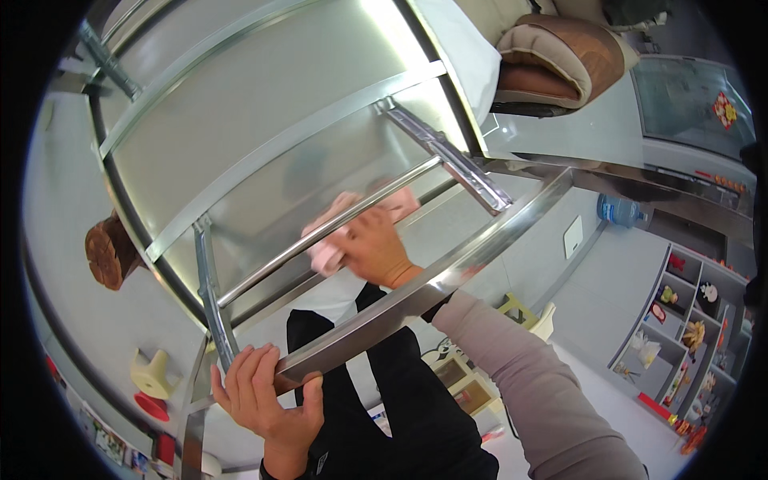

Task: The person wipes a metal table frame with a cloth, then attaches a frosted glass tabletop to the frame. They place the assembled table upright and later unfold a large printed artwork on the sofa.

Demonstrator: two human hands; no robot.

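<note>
In front of me is a large metal frame [240,172] with a broad pale panel [280,88] and several crossbars. My left hand [268,400] grips the lower left part of a wide flat steel rail [376,324], its fingers over one side and its thumb on the other. My right arm passes behind that rail. Beyond it, my right hand [374,248] is closed on a crumpled pink cloth [326,254], slightly blurred. A thin round metal bar [336,224] crosses in front of the cloth, which is beside the panel's lower edge. Whether cloth and panel touch, I cannot tell.
A wooden stump-like piece [108,254] is left of the frame. A cream stool [156,374] and a red round thing [150,406] stand lower left. To the right are a brown cushioned seat [552,60], a blue water bottle [620,210] and a grey shelf unit [652,364] holding small ornaments.
</note>
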